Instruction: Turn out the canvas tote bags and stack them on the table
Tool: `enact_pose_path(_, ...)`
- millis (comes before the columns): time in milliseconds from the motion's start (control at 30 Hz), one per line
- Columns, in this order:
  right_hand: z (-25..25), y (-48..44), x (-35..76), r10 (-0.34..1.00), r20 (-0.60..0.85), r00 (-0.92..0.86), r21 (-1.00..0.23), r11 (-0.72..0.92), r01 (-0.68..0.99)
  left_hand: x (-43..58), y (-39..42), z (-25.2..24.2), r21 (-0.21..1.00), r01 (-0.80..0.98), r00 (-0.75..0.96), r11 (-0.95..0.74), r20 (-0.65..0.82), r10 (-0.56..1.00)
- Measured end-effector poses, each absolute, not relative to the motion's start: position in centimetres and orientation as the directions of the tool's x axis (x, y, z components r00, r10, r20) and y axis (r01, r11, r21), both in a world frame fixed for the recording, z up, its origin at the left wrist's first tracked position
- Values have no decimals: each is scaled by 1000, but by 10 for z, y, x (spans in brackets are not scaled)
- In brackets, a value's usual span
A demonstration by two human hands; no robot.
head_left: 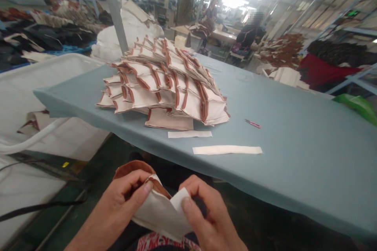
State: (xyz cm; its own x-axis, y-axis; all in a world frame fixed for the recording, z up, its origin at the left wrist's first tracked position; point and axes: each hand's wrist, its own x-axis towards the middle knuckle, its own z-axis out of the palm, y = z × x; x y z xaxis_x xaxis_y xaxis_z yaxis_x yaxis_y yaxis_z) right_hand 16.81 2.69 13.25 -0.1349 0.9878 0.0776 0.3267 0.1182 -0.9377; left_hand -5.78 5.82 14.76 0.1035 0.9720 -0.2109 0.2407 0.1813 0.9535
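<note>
Over my lap I hold a sewn piece of cream fabric [160, 210] with brown lining showing along its upper side. My left hand [123, 196] is closed on it, thumb and fingers pinching the edge. My right hand [206, 208] is closed too, pinching a white strip [180, 199] against the piece's edge; I cannot tell whether the strip is attached. On the table in front lie two loose cream strips, a shorter one [190, 134] and a longer one [226, 150]. Behind them rises a stack of similar cream and brown pieces [165, 82].
The table [294, 145] has a blue-green cover. A small pink-handled tool [253, 124] lies right of the stack, and a green object [357, 106] at the right edge. White plastic bins [79, 141] stand left. A seated person [249, 39] is farther back.
</note>
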Motion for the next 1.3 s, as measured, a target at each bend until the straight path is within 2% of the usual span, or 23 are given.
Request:
enact_pose_path(100,146,28,169,983,-121,-142,-951,-74,300,-56,62,143,969,214,101,123,-147,984)
enact_pose_path(200,155,34,162,968,-186,-170,-947,-131,292,-56,66,136,984,158,143,78,-101,985)
enact_pose_path(333,161,43,153,957,-205,-204,-946,-141,291,-55,70,141,984,68,215,162,-173,961)
enact_pose_path(500,162,44,151,958,-228,-177,-943,-172,284,-55,72,149,979,129,271,156,-186,945)
enact_pose_path(700,160,40,145,953,-274,-130,-931,-229,285,-57,71,141,955,149,309,256,-291,905)
enact_pose_path(833,157,39,142,947,-297,-125,-924,-252,288,-55,71,143,955,132,312,266,-295,903)
enact_pose_path(1067,156,42,140,942,-310,-133,-920,-261,293,-46,65,157,950,48,204,308,-311,928)
enact_pose_path(1300,161,50,140,944,-303,-132,-903,-240,357,-55,76,143,956,132,316,261,-290,903)
